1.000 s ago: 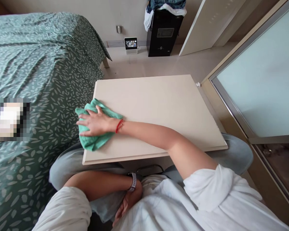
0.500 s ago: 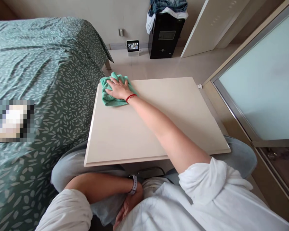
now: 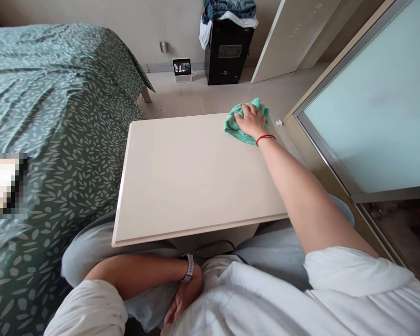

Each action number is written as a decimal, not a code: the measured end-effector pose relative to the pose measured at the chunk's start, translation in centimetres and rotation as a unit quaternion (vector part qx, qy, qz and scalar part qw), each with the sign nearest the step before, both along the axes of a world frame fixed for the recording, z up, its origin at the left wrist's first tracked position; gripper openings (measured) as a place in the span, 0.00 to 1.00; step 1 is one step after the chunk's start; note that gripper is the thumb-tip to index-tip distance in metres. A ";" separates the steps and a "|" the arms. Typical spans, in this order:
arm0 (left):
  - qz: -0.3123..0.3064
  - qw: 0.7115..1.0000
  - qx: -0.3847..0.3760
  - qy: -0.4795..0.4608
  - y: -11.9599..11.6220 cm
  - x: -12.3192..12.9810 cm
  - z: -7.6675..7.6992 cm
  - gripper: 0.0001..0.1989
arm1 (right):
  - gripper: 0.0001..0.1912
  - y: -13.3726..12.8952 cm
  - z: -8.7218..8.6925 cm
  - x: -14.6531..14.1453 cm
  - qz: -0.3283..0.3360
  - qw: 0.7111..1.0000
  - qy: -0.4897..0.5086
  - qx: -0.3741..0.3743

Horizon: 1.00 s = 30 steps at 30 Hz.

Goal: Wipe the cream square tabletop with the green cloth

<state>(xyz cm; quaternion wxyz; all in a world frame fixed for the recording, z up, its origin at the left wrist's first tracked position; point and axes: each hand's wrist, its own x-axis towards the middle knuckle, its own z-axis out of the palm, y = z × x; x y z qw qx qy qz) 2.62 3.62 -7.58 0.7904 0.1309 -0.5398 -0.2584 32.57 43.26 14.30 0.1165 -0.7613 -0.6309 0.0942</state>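
My right hand (image 3: 251, 120), a red cord on its wrist, presses a green cloth (image 3: 236, 128) against the far right part of a cream tabletop (image 3: 192, 172). Its fingers are spread and slightly bent over the bunched cloth, gripping it. The cloth's far edge reaches past the table's back edge. My left hand (image 3: 184, 298) rests in my lap below the near edge, a pale watch on its wrist. Its fingers look loose, with nothing visible in them; the shirt hides part of the hand.
A bed with a green leaf-patterned cover (image 3: 80, 116) stands along the left, a blurred-out object (image 3: 2, 182) on it. On the floor beyond are a small screen (image 3: 182, 70) and a black cabinet (image 3: 227, 56) topped with clothes. A frosted glass panel (image 3: 374, 107) stands at right.
My right hand has slid the green cloth from the tabletop's far left corner across to its far right. My left hand stays in my lap. The view has shifted slightly right.
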 end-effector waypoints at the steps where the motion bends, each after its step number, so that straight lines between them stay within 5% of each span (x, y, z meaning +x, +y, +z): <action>1: 0.004 1.000 0.008 -0.006 -0.1 -0.2 -0.4 0.41 | 0.38 -0.7 -0.1 0.7 -0.022 1.000 0.001 0.004; 4: 0.034 0.998 0.052 0.007 -0.5 -0.8 -1.5 0.38 | 0.37 -2.7 -0.6 1.7 -0.076 0.997 0.008 0.011; 10: -0.080 0.977 0.141 0.139 -0.5 -1.2 -2.7 0.36 | 0.40 -5.0 -1.7 -1.7 -0.092 0.996 0.010 0.019; 13: -0.057 0.991 0.101 0.062 -1.2 -1.1 -4.2 0.34 | 0.44 -5.1 -1.9 -6.0 -0.004 1.000 0.014 0.022; 15: 0.016 0.998 0.054 -0.028 -2.3 -1.2 -5.8 0.35 | 0.47 -5.0 -1.9 -9.7 0.077 0.996 0.027 0.022; 17: 0.139 0.986 -0.033 -0.090 -3.6 -1.5 -7.5 0.40 | 0.48 -5.0 -2.0 -14.2 0.155 0.987 0.045 0.019; 20: 0.188 0.966 -0.070 -0.166 -5.1 -1.9 -9.0 0.41 | 0.45 -5.7 -2.3 -21.8 0.267 0.961 0.072 0.024; 25: 0.206 0.968 -0.059 -0.130 -4.8 -1.0 -7.3 0.39 | 0.41 -9.0 -3.1 -31.5 0.459 0.884 0.078 0.048; 28: 0.118 0.986 -0.012 -0.120 -3.5 0.4 -4.7 0.34 | 0.37 -11.1 -3.0 -32.2 0.544 0.836 0.053 0.047; 30: 0.097 0.970 -0.130 -0.183 -2.7 1.1 -3.0 0.33 | 0.36 -11.7 -2.8 -30.6 0.577 0.815 0.045 0.040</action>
